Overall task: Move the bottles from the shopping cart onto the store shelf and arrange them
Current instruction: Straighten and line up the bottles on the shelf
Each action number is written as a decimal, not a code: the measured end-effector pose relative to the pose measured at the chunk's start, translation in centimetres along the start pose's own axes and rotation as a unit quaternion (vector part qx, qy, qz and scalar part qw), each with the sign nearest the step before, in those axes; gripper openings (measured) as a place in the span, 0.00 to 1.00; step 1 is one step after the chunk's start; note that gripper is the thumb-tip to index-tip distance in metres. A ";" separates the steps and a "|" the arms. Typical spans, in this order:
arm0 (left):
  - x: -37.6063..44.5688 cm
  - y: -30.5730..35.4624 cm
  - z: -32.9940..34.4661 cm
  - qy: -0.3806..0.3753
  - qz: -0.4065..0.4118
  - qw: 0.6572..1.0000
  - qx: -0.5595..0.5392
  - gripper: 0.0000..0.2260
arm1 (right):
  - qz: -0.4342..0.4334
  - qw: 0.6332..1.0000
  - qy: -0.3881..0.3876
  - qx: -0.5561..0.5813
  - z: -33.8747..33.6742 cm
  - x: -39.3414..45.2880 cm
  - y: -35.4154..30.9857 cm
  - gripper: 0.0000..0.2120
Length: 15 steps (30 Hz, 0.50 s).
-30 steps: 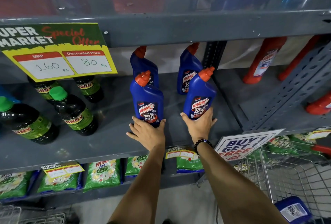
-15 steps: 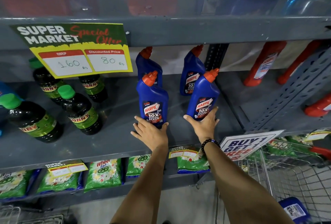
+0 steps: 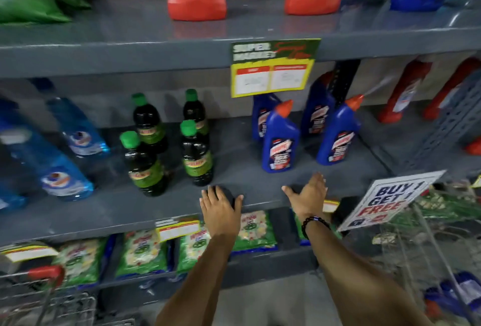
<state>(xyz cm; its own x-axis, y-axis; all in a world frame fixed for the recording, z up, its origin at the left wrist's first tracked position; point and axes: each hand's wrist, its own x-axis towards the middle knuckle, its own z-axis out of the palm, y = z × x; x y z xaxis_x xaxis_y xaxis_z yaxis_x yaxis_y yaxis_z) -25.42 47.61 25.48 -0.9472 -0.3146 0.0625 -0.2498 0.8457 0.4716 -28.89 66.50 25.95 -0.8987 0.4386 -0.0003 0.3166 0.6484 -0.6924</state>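
Two blue bottles with orange caps stand upright at the front of the grey middle shelf (image 3: 260,190): the left blue bottle (image 3: 279,140) and the right blue bottle (image 3: 337,135). Two more blue bottles (image 3: 318,114) stand behind them. My left hand (image 3: 220,211) lies flat, fingers apart, at the shelf's front edge, below and left of the bottles. My right hand (image 3: 308,195) is open too, just in front of the gap between the front bottles, touching neither. The wire shopping cart (image 3: 426,245) at the lower right holds another blue bottle (image 3: 458,297).
Dark bottles with green caps (image 3: 195,153) stand left of the blue ones, light blue bottles (image 3: 65,177) further left. A price sign (image 3: 273,68) hangs from the upper shelf, and a "Buy 1 Get 1 Free" card (image 3: 385,200) sticks out at the right. Green packets (image 3: 140,255) fill the lower shelf.
Both hands have let go of the two front blue bottles and drawn back to the shelf edge. The view has swung left, and the picture is blurred.
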 end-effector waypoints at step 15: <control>5.3 -18.4 -10.4 -0.017 -0.044 0.992 -0.121 0.40 | -0.041 0.979 -0.184 0.082 11.4 -9.8 -14.6 0.45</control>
<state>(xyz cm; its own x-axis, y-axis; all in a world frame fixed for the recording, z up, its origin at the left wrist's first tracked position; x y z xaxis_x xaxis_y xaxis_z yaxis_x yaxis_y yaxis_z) -23.78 25.90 26.26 -0.9309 -0.3649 -0.0156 -0.2802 0.6860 0.6715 -28.17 45.69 27.83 -0.9770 0.1152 -0.1794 0.2132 0.5498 -0.8076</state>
